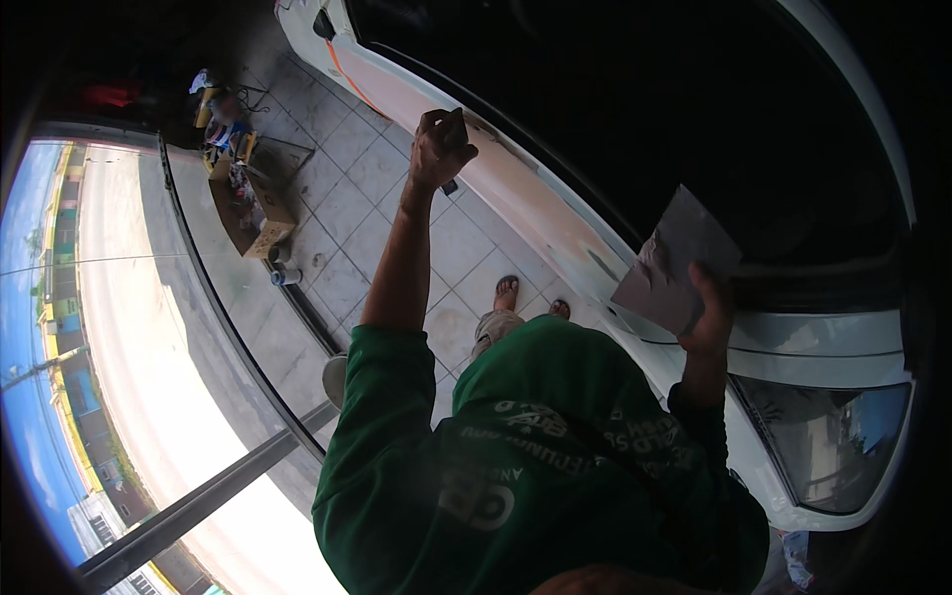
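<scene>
Beside the white car's side panel (501,183), my left hand (428,164) is raised with a small dark flat spreader (456,131) pinched in its fingers. Dull pinkish patches mark the panel's paint. On the right, my right hand (708,315) grips the near corner of a thin grey square board (706,236), thumb on top. A smear of greyish paste (654,268) sits on the board's left part. The board is held over the car's edge, in front of the dark window (595,109). The two hands are well apart.
Pale floor tiles (342,283) run between the car and a glass door frame (188,238) at left. A cardboard box (273,236) with loose items, a can (286,277) and a cluttered stand (233,139) are at the far left. A small rear window (833,441) is at right.
</scene>
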Available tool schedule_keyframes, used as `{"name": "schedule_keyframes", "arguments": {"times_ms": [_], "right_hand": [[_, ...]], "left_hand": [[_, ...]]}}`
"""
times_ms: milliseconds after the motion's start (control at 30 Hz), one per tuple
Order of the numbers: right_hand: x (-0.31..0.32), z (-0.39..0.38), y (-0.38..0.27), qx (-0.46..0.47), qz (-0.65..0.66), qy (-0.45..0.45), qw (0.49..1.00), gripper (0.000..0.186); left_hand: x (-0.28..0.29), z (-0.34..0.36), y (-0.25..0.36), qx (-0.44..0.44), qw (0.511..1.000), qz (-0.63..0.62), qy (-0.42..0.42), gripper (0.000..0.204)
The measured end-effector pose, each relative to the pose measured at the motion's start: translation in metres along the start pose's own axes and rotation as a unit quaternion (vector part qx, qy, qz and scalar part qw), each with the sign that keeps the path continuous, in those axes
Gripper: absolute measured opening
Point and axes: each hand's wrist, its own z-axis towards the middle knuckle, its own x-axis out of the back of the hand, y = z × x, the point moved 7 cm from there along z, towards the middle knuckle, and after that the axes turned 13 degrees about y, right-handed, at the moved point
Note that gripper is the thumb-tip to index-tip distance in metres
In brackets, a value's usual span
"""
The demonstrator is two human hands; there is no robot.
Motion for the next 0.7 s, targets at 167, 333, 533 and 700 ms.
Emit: {"name": "schedule_keyframes", "arguments": {"times_ms": [167,333,533,700], "right_hand": [[0.005,-0.003,0.003,-0.078,0.049,0.006,0.996,0.046],[0.03,-0.01,0.011,-0.056,0.012,-0.001,0.998,0.044],[0.005,-0.003,-0.007,-0.168,0.156,-0.059,0.971,0.04],[0.01,-0.005,-0.011,-0.006,0.076,-0.113,0.991,0.04]], "left_hand": [[-0.016,-0.022,-0.042,0.118,0.991,-0.056,0.03,0.064],[-0.01,-0.011,0.041,0.21,0.976,-0.058,0.015,0.072],[0.001,-0.018,0.125,0.285,0.959,-0.008,-0.002,0.074],[0.006,-0.011,0.2,0.239,0.97,0.035,0.038,0.055]]}}
